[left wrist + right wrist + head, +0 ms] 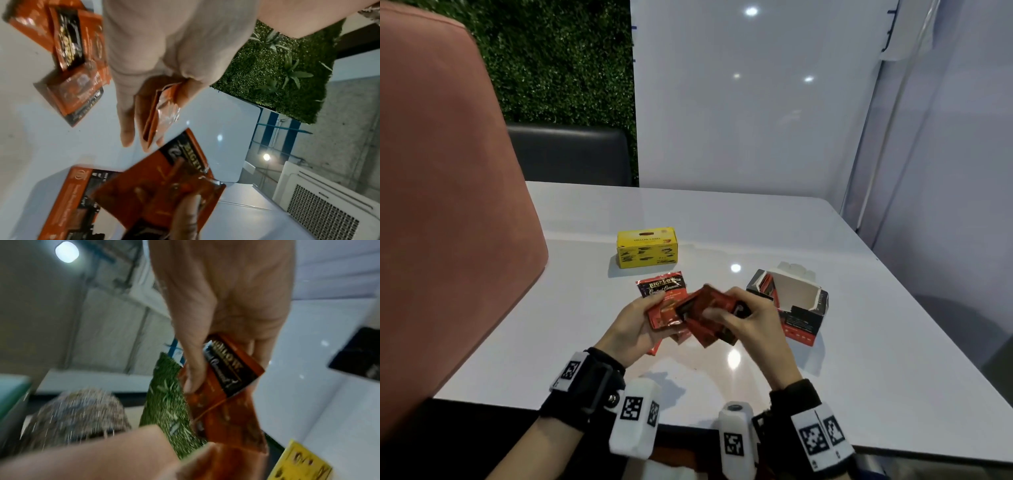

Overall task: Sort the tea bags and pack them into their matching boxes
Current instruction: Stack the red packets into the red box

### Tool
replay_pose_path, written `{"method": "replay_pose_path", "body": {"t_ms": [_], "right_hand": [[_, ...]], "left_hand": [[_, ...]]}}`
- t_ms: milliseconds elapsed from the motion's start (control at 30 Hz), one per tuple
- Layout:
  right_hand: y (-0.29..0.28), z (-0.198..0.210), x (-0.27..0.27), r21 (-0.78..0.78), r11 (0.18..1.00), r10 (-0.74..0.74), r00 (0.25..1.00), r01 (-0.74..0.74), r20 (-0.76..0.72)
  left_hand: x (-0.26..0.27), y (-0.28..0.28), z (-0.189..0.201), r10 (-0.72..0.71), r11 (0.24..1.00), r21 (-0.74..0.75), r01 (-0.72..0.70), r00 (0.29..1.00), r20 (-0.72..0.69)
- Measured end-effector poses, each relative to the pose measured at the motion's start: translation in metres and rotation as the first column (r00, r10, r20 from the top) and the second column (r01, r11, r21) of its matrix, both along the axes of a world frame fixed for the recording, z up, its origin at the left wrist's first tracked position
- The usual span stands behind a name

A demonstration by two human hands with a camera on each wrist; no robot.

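Both hands (635, 322) (748, 317) gripping red tea sachets (698, 308), head view alone shows open box (789, 301)

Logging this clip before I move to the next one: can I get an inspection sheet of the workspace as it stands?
Surface: white glossy table, ceiling lights reflected in it.
Job's things: yellow box closed, far side; red-and-black box open, to the right, some packets inside; one red tea packet lying flat near the yellow box; more red packets held between both hands.
Clutter: nothing seen.
Hands: left hand grips a small stack of red packets; right hand pinches further packets.
Cables: nothing seen.
Surroundings: pink chair back at left, green hedge wall, white panel behind the table.
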State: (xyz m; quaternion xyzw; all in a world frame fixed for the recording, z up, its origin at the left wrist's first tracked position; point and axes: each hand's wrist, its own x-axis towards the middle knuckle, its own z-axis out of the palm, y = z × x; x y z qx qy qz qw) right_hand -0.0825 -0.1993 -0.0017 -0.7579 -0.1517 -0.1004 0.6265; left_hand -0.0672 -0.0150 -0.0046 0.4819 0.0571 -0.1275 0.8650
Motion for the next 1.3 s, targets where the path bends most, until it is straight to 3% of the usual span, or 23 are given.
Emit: {"method": "replay_pose_path", "body": {"t_ms": [100,167,333,533,767,900,1000,1100,1300], "right_hand": [[0.001,-0.005,0.003,0.257,0.96,-0.06,0.98,0.109,-0.189],[0.005,-0.009,0.005,0.303,0.938,-0.097,0.967,0.168,-0.235],[0.008,-0.018,0.007,0.297,0.928,-0.152,0.956,0.225,-0.249],[-0.016,0.008,0.005,0.112,0.993,-0.014,0.987,0.032,-0.161],[0.006,-0.001,0.008,0.043,0.999,0.004,0.98,0.005,-0.201],[0.001,-0.006,0.01,-0.079,0.994,-0.089,0.987,0.079,-0.135],[-0.011,-0.007,0.011,0.024,0.986,-0.16,0.974,0.166,-0.157],[-0.017,-0.006,0.005,0.21,0.971,-0.056,0.961,0.116,-0.27],[-0.029,0.005,-0.008,0.147,0.968,0.247,0.888,-0.205,-0.388]], "left_hand": [[-0.013,-0.01,-0.008,-0.027,1.0,0.008,0.028,0.999,-0.025],[-0.019,-0.019,-0.013,-0.05,0.999,-0.015,0.05,0.999,-0.021],[-0.023,-0.029,-0.016,-0.111,0.994,-0.001,0.111,0.993,0.044],[-0.022,-0.018,-0.019,-0.137,0.99,0.006,0.137,0.99,0.002],[-0.024,-0.03,-0.011,-0.182,0.982,0.066,0.175,0.974,0.134],[-0.023,-0.027,-0.017,-0.108,0.993,0.048,0.104,0.99,0.093],[-0.025,-0.023,-0.021,-0.122,0.992,0.013,0.122,0.992,0.043],[-0.026,-0.023,-0.019,-0.15,0.988,-0.027,0.149,0.989,-0.013],[-0.024,-0.024,-0.021,-0.165,0.986,-0.049,0.159,0.973,-0.161]]}}
